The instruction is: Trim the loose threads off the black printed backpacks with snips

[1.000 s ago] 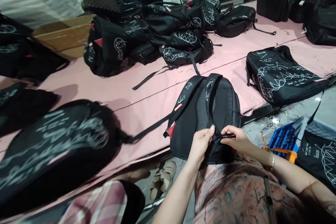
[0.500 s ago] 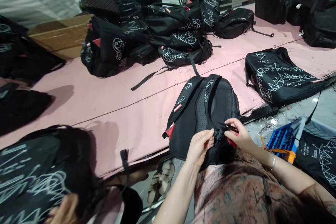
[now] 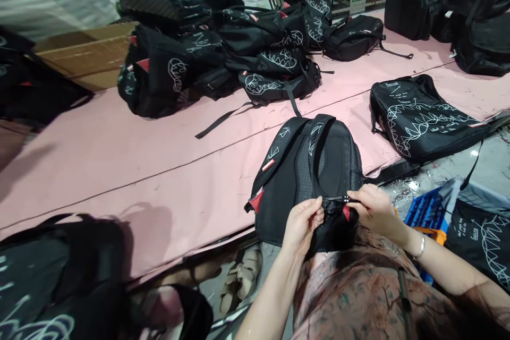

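A black backpack (image 3: 306, 170) lies back-side up on the pink table (image 3: 159, 159), its lower end hanging over the near edge toward me. My left hand (image 3: 305, 223) pinches the fabric at the backpack's bottom edge. My right hand (image 3: 372, 207) is closed on a thin dark tool (image 3: 340, 200), possibly small snips, whose tip rests at the same spot. Both hands sit close together over the bag's lower seam. Red tabs show at the strap ends.
A heap of black backpacks (image 3: 239, 53) with white drawings fills the far middle. One printed backpack (image 3: 422, 117) lies to the right. A blue crate (image 3: 428, 212) stands on the floor at right. Another person's bag (image 3: 59, 276) and sandalled foot (image 3: 243, 276) are at lower left.
The neighbouring person's large backpack at lower left has been pulled down off the table. My right hand has brought the tool level against the seam.
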`<control>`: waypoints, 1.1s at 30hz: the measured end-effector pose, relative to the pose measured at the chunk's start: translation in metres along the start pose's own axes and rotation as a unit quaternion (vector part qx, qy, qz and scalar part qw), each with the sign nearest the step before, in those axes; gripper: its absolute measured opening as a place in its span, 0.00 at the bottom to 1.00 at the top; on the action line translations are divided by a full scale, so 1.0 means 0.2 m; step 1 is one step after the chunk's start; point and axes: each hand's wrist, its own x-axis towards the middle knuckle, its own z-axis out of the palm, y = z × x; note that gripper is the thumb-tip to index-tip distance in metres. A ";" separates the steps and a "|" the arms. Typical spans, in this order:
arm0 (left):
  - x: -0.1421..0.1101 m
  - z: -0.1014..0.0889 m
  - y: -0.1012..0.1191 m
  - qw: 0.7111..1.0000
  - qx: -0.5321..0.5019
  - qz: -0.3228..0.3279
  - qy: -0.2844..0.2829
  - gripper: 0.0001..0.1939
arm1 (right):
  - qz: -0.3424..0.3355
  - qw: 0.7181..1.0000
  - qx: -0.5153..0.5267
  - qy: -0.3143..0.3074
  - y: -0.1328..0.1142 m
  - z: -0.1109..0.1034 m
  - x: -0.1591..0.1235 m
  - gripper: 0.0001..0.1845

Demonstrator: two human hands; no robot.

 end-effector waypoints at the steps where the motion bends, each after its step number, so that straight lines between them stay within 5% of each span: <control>1: 0.00 0.00 0.00 1.000 -0.002 0.000 0.000 0.19 | 0.029 0.998 0.047 0.012 0.00 0.00 0.00 0.08; 6: -0.01 0.00 -0.01 1.000 0.019 0.018 0.009 0.20 | 0.235 0.939 0.249 -0.012 -0.01 0.04 0.01 0.06; 10: -0.03 0.00 -0.01 0.998 0.061 0.024 -0.009 0.18 | 0.300 0.905 0.301 -0.033 -0.04 0.08 0.00 0.08; 15: -0.04 -0.01 -0.01 0.998 0.049 0.029 -0.034 0.14 | 0.307 0.907 0.288 -0.003 -0.03 0.08 -0.03 0.11; 21: -0.03 -0.01 -0.03 0.997 0.046 0.038 -0.054 0.13 | 0.218 0.944 0.246 0.015 -0.03 0.01 -0.09 0.08; 25: -0.04 -0.01 -0.03 0.984 0.139 0.107 -0.031 0.13 | 0.265 0.914 0.306 0.009 -0.03 0.02 -0.08 0.07; 27: -0.06 -0.01 -0.02 0.952 0.248 0.176 -0.021 0.11 | 0.303 0.878 0.370 -0.036 -0.03 0.07 -0.05 0.10; 29: -0.09 -0.02 -0.01 0.888 0.371 0.272 -0.019 0.09 | 0.312 0.848 0.418 -0.095 -0.03 0.13 -0.02 0.13; 33: -0.11 -0.07 -0.03 0.673 0.527 0.515 0.068 0.03 | 0.316 0.841 0.429 -0.094 -0.08 0.29 0.00 0.12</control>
